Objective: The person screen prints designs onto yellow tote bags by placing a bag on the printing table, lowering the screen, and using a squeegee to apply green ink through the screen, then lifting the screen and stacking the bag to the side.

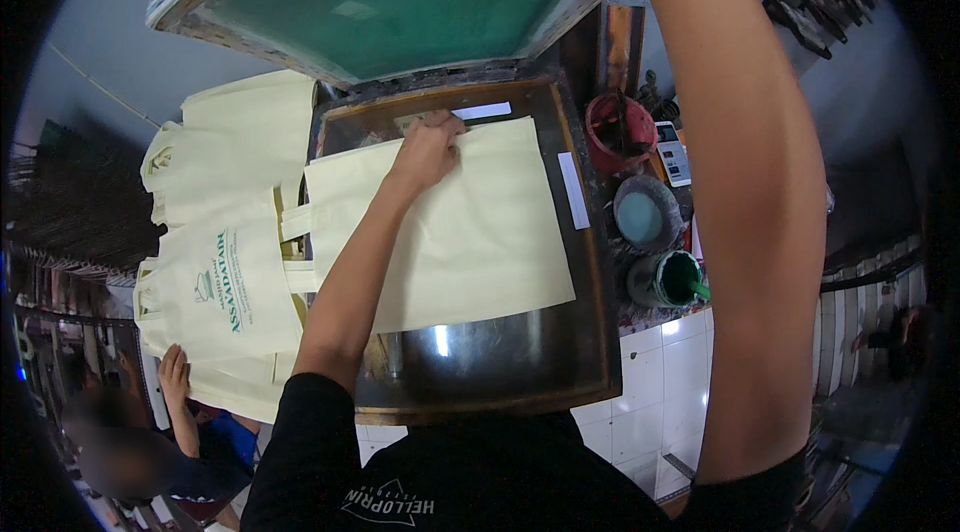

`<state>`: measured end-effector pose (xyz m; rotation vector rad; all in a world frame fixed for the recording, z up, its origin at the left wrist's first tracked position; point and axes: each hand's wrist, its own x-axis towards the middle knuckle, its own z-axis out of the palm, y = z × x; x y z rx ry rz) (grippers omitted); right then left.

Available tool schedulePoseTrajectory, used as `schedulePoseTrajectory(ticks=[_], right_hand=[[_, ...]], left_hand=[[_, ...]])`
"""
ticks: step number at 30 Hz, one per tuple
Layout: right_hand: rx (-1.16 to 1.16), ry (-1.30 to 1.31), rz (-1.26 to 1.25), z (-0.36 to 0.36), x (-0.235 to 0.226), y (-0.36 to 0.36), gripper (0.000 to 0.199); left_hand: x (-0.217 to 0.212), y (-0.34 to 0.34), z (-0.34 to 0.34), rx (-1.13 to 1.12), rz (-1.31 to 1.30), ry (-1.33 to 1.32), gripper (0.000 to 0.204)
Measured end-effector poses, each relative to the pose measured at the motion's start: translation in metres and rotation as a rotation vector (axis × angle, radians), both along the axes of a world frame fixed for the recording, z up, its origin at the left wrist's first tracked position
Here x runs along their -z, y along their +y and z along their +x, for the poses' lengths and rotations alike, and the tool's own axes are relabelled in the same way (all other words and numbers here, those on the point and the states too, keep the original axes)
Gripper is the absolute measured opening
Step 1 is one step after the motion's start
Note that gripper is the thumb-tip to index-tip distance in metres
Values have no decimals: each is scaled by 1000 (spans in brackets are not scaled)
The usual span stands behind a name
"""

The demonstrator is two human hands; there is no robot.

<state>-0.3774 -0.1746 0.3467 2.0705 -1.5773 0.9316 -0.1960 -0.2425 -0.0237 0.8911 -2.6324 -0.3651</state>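
Observation:
A blank cream tote bag [480, 232] lies on the dark, wood-edged printing board [480, 362], its handles pointing left. My left hand [430, 147] is at the bag's far edge, with fingers bent and pressed together on the fabric. Above the board's far side a screen-printing frame [400, 2] with green mesh is tilted up. My right forearm [750, 182] reaches up along the right toward the frame's edge; the right hand lies outside the picture. White strips [575, 190] are stuck to the board beside the bag.
More cream bags [235, 152] lie to the left, including one with a green print [220, 282]. Another person's hand [174, 372] touches that stack. On the right stand a red bucket [620, 132], a bowl [640, 214], a green paint pot [668, 280] and a phone [673, 154].

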Motion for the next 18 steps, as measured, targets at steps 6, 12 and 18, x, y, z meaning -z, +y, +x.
schedulePoseTrajectory(ticks=[6, 12, 18], right_hand=[[1, 72, -28, -3, -2, -6, 34], [24, 23, 11, 3, -2, -6, 32], [-22, 110, -55, -6, -2, -19, 27]], left_hand=[[7, -7, -10, 36, 25, 74, 28], [-2, -12, -38, -14, -134, -138, 37], [23, 64, -95, -124, -59, 10, 75]])
